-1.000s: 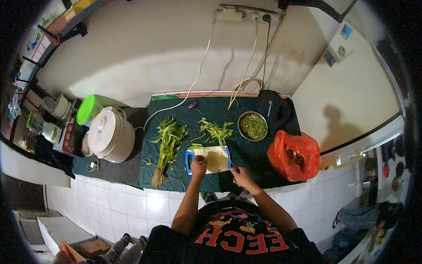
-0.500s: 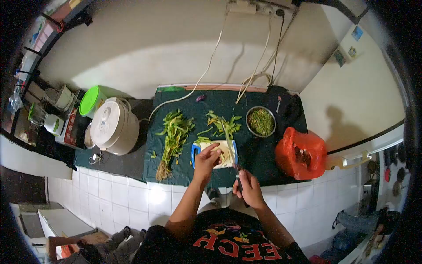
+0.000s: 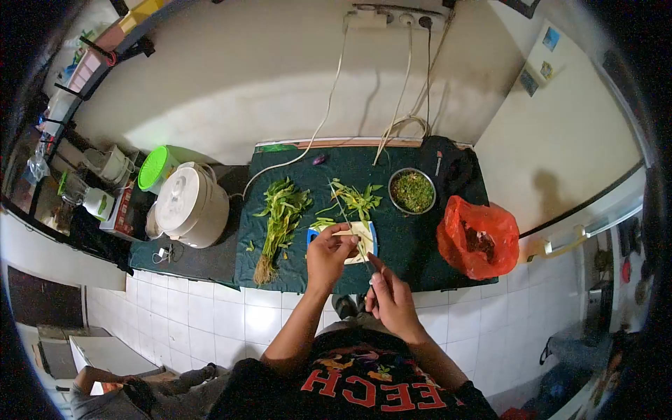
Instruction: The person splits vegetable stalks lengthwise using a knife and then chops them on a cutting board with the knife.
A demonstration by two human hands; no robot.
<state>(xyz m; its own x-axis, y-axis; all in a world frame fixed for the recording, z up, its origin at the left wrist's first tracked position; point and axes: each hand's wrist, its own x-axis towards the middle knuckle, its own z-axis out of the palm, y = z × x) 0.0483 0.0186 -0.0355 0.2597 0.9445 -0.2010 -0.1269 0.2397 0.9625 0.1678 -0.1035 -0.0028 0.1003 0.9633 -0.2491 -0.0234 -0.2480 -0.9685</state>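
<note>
Scanning from the left, we see a white rice cooker [image 3: 187, 205] with a green-lidded container [image 3: 155, 159] behind it, both well apart from our hands. Next comes the dark green cloth [image 3: 399, 241] covering the table, and on it a bundle of leafy greens [image 3: 278, 218] lying lengthwise, roots toward us.

Our left arm reaches forward from the lower middle, elbow bent, forearm angled up toward the table. The left hand [image 3: 327, 253] hovers over the near left part of the blue-edged cutting board [image 3: 365, 239], fingers curled together and pinching a thin green stalk [image 3: 341, 206] that runs up and away past the board toward the loose trimmed greens [image 3: 355, 197] lying just behind it.

Our right arm comes in from the lower right, wrist bent inward, so the right hand [image 3: 390, 299] sits just beside the left and closer to our body, near the table's front edge. Its fingers are closed in a grip around a knife [image 3: 372, 268], whose dark blade points up toward the board; the tip is too small to tell whether it touches the stalk.

Farther right stand a metal bowl [image 3: 412, 191] of chopped greens and an orange plastic bag [image 3: 477, 238].
</note>
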